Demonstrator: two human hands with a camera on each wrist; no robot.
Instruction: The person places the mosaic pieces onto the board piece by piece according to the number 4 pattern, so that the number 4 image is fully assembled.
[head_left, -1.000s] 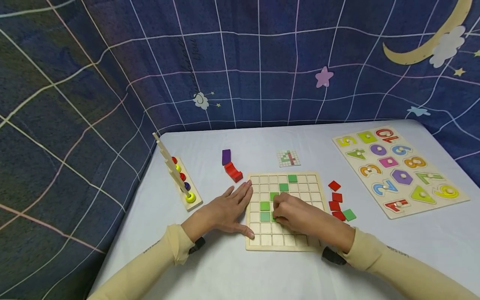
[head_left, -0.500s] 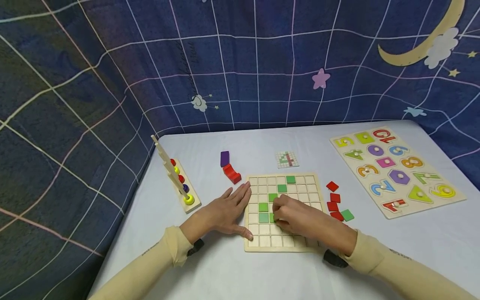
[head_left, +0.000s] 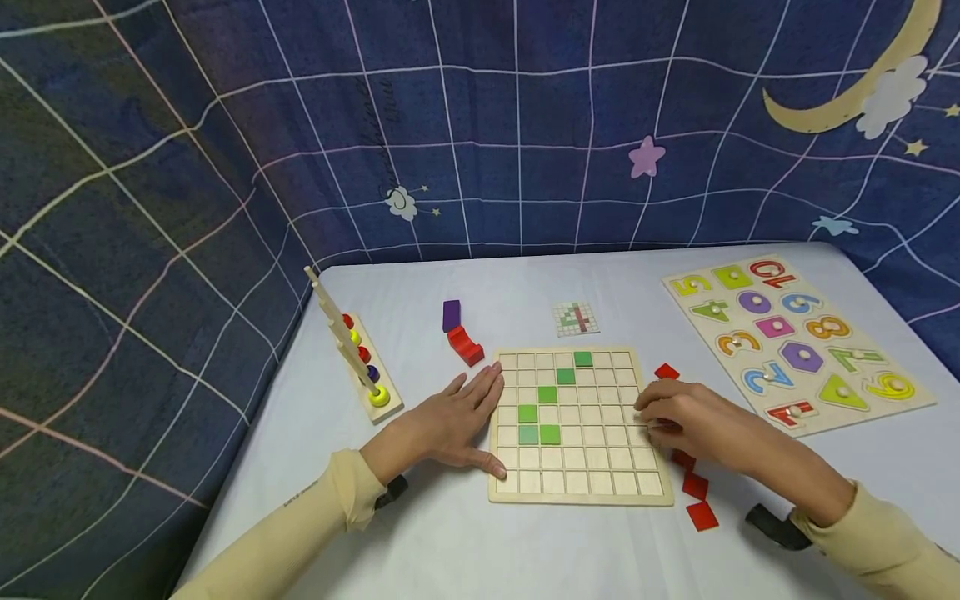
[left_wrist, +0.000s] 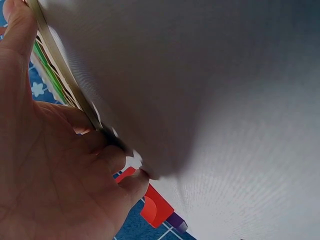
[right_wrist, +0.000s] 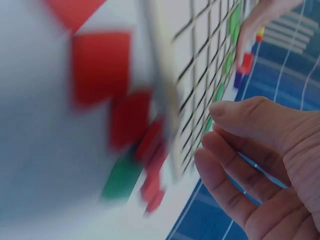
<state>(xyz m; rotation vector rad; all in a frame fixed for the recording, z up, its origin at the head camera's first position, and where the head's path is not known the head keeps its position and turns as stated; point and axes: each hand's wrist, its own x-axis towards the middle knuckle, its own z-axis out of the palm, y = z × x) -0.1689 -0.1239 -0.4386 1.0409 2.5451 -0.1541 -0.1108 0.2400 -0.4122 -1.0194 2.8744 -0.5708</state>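
Note:
A wooden grid board [head_left: 600,458] lies on the table with several green square tiles [head_left: 550,435] in its cells. My left hand [head_left: 450,421] rests along the board's left edge, fingers extended and thumb near the lower corner. Past the board's right edge, my right hand [head_left: 701,421] hovers near loose red square tiles [head_left: 702,517]. In the right wrist view its thumb and fingers are bent loosely, with nothing seen between them. A loose green tile [right_wrist: 122,175] shows beside the red ones there; in the head view the right hand hides it and some red tiles.
A small pattern card [head_left: 576,318] lies behind the board. Red and purple blocks [head_left: 465,345] stand at the back left, near a peg stand [head_left: 382,408] with coloured beads. On the right is a wooden number puzzle [head_left: 806,354]. A dark patterned cloth [head_left: 480,125] hangs behind.
My right hand has left the board and moved right to the loose tiles. The lower green tile it covered now shows fully in its cell. My left hand stays in place.

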